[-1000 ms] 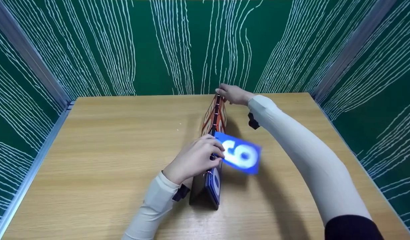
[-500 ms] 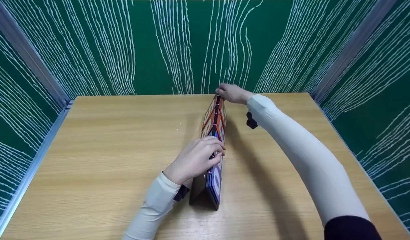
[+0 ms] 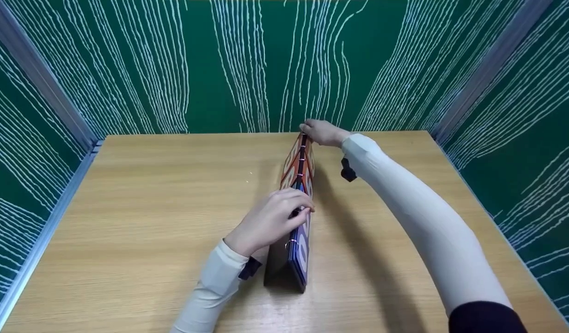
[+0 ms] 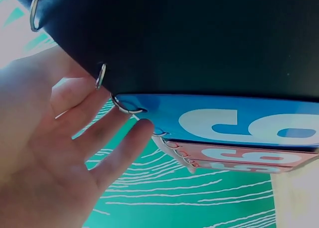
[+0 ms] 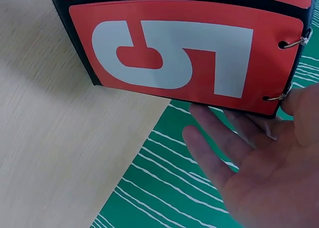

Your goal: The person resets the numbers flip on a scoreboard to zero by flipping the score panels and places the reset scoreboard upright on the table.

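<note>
A tabletop flip scoreboard (image 3: 301,261) stands like a tent across the middle of the table, its ringed ridge running away from me. My left hand (image 3: 274,217) reaches over the ridge near the middle. Its thumb and index finger come together at the right-side cards; the other fingers sit close to the metal rings (image 4: 102,76). A blue number card (image 4: 249,123) shows in the left wrist view, below the black panel (image 4: 199,44). At the far end, my right hand (image 3: 325,132) grips the scoreboard's corner, beside a red card (image 5: 204,73) bearing an upside-down 5.
The wooden table (image 3: 173,208) spreads on both sides of the scoreboard. Green walls (image 3: 150,69) with white wavy lines enclose its back and sides. Small white specks (image 3: 249,177) lie left of the scoreboard.
A blue card that swung out to the right under my left hand has dropped against the scoreboard's right side. My left thumb and index finger have drawn together. My right hand stays at the far end.
</note>
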The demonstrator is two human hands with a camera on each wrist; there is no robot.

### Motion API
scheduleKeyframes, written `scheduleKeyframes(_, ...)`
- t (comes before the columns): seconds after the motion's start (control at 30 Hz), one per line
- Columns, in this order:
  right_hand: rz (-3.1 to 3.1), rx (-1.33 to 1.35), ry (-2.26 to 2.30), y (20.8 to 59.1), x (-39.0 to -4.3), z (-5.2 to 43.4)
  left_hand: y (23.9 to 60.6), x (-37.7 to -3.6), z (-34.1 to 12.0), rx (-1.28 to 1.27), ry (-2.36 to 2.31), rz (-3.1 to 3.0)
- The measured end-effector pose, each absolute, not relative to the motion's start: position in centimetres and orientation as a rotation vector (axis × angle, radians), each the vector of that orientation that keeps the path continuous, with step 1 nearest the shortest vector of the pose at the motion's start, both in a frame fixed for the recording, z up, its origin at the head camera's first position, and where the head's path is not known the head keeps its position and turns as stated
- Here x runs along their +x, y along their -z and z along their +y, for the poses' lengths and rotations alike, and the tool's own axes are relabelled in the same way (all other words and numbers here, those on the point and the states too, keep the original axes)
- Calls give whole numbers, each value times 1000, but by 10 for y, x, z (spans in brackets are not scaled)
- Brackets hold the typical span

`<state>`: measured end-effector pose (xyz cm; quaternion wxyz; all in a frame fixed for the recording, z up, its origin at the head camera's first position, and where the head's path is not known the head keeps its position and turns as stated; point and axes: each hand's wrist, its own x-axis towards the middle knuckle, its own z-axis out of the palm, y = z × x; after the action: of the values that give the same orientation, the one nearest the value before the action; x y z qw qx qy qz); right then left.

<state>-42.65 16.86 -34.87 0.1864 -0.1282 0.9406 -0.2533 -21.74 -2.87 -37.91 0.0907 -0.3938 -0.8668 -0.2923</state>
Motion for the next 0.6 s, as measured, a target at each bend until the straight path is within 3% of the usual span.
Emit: scheduleKeyframes(0.6,2683,-368,797,354,-423,171,369,-216,-58,-994,915,-2740)
